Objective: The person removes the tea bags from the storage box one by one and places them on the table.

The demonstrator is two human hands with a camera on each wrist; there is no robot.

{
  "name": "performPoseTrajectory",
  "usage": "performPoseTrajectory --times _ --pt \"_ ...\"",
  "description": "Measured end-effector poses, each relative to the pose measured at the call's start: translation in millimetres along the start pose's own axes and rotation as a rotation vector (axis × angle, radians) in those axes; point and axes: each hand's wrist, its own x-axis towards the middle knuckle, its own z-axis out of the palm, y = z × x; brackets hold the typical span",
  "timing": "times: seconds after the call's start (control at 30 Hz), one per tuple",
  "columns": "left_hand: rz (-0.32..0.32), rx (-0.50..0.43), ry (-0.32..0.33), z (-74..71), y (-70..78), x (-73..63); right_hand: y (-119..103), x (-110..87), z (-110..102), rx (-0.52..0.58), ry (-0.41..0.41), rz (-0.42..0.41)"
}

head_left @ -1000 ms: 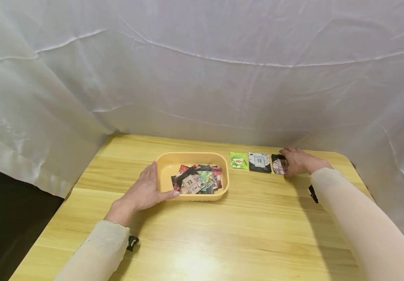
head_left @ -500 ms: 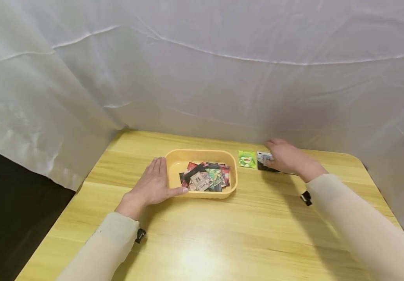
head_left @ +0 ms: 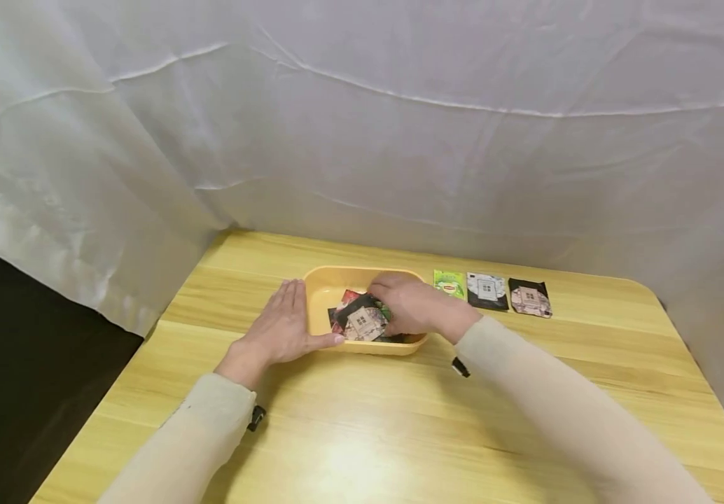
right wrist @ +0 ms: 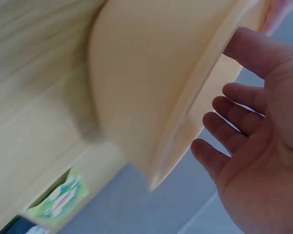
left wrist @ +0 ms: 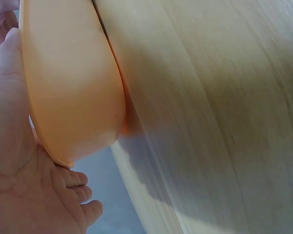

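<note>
A yellow plastic tub (head_left: 321,311) stands on the wooden table with a pile of tea bag sachets (head_left: 365,323) inside, a black and pink one on top. My left hand (head_left: 280,323) rests against the tub's left end, fingers straight along the wall and thumb over the front rim. My right hand (head_left: 409,304) reaches over the right end into the tub, covering part of the pile. In the right wrist view its relaxed fingers (right wrist: 234,112) are spread past the rim and no sachet shows in them; the thumb tip is hidden behind the rim.
Right of the tub, a green sachet (head_left: 449,283), a white and black sachet (head_left: 486,291) and a black and pink sachet (head_left: 530,298) lie in a row near the table's back edge. A pale curtain (head_left: 400,140) hangs behind the table (head_left: 349,427).
My right hand has left the black and pink sachet at the row's right end and moved left into the tub. My left hand stays at the tub while the head view has shifted slightly.
</note>
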Motion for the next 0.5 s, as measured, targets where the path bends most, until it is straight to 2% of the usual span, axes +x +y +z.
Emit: performPoseTrajectory --times 0.13,0.27,0.4,0.5 --pt "0.0 0.006 -0.001 -0.5 1.9 0.5 -15.7 13.3 1.4 -0.07 -0.087 -0.04" --pt "0.002 0.009 -0.005 -0.1 1.5 0.0 -25.0 24.1 5.6 -0.126 -0.133 -0.075" --pt "0.003 0.008 -0.01 0.7 1.0 0.4 -30.4 30.1 10.1 -0.133 -0.175 -0.031" --pt "0.004 0.013 -0.011 0.6 1.2 0.4 -30.7 32.0 12.5 -0.119 -0.17 0.002"
